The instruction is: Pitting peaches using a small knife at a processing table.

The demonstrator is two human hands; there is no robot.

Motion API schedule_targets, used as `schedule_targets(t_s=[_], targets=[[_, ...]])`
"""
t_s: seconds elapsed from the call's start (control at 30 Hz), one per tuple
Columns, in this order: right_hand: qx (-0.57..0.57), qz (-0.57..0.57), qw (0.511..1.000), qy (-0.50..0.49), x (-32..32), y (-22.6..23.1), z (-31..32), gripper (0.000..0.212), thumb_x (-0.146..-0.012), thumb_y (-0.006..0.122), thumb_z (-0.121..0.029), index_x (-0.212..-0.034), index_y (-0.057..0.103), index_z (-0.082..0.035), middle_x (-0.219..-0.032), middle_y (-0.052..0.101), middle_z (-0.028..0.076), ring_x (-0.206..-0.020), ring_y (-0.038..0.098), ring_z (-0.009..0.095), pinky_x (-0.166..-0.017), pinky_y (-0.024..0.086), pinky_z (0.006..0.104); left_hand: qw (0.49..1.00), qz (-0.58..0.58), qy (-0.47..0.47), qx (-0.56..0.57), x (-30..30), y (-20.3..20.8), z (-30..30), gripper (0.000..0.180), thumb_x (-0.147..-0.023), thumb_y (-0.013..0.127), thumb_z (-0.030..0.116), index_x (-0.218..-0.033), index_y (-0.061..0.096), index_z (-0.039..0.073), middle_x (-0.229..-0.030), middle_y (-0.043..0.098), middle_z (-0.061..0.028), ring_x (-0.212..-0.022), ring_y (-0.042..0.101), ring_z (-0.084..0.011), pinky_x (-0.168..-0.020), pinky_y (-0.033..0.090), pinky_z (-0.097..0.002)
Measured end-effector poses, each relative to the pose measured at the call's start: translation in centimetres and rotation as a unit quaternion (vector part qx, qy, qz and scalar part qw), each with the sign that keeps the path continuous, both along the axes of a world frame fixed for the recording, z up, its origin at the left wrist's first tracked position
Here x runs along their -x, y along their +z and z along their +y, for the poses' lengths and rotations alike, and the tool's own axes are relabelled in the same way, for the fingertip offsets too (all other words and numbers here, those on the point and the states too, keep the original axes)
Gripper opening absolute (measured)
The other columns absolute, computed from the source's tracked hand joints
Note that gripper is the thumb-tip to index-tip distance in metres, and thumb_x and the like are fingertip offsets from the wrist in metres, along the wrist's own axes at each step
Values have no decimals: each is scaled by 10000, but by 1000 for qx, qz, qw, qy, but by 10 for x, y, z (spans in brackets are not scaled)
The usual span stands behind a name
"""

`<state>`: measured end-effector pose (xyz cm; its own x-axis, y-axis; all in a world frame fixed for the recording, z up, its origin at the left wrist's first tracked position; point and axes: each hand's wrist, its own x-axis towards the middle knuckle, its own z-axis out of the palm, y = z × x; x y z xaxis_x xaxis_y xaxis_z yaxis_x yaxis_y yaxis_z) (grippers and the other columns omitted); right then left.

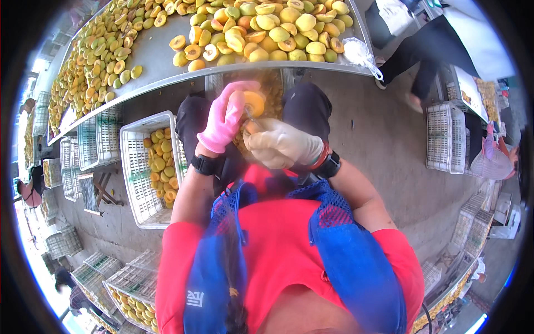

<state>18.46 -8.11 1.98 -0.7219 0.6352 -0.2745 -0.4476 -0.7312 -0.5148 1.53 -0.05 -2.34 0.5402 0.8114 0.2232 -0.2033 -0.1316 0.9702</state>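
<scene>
My left hand point(227, 118), in a pink glove, is closed around a yellow-orange peach half point(254, 104), its cut face showing a round hollow. Close against it is my right hand point(283, 142), in a whitish glove, with its fingers wrapped round a small tool point(252, 126). The tool has a brownish-orange handle and a thin metal part reaching toward the peach half; its exact kind is blurred. Both hands are above my lap, between my knees. Below them, a crate point(288, 80) with orange fruit pieces is partly hidden by my hands.
Ahead, a metal table point(158, 47) bears piles of halved peaches point(267, 30) and a clear plastic bag point(357, 53). A white crate point(146, 214) of peach halves stands left of my leg. More crates point(445, 136) stand around. Another person point(439, 47) is at the upper right.
</scene>
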Motion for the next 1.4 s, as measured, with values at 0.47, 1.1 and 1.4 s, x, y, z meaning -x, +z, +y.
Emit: schedule_targets(t_s=[0.47,1.1,1.4], targets=[[-315,-383,867,-44,4,-47,-3,230,-911,589,-229,-1027,570,-31,-723,594,53,-615,547,129,-550,450,328,630,607,473,-104,166,22,40,570,-959,518,513,-1277,567,42,-1285,579,-194,-1161,553,-358,-974,435,-425],[-240,-313,912,-117,-2,-42,-19,118,-938,538,-180,-983,516,-74,-730,488,-32,-631,445,71,-536,384,249,726,626,68,-276,-45,-63,210,600,-804,693,181,-1354,458,215,-1390,476,-118,-1232,517,-342,-980,429,-502],[-371,-395,834,-106,-3,-84,-6,174,-943,546,-209,-1022,516,-56,-706,492,10,-615,459,87,-531,395,276,783,543,115,-280,-25,-71,187,513,-802,697,279,-1246,492,124,-1213,550,-171,-1101,573,-373,-876,452,-500]])
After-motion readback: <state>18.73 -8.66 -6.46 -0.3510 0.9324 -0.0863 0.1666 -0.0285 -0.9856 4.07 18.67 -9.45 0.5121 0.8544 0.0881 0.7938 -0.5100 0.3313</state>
